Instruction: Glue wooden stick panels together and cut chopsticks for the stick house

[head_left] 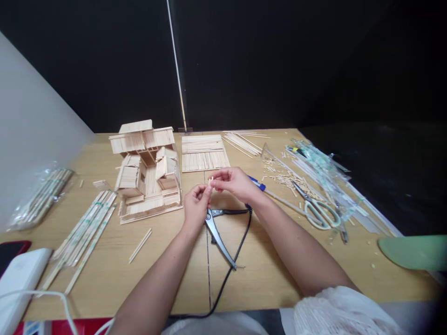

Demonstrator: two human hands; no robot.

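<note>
Small pale wooden pieces are pinched between the fingertips of my left hand and my right hand, which meet at the middle of the table. Just below the fingers lies a metal hand cutter with a black cord around its handles. Behind and to the left stands a wooden model house made of thin sticks. A flat panel of sticks lies beyond my hands.
Scissors, cut stick bits and plastic-wrapped strips lie at the right. Packaged sticks, a bagged bundle and a white device are at the left. A green object juts over the right edge.
</note>
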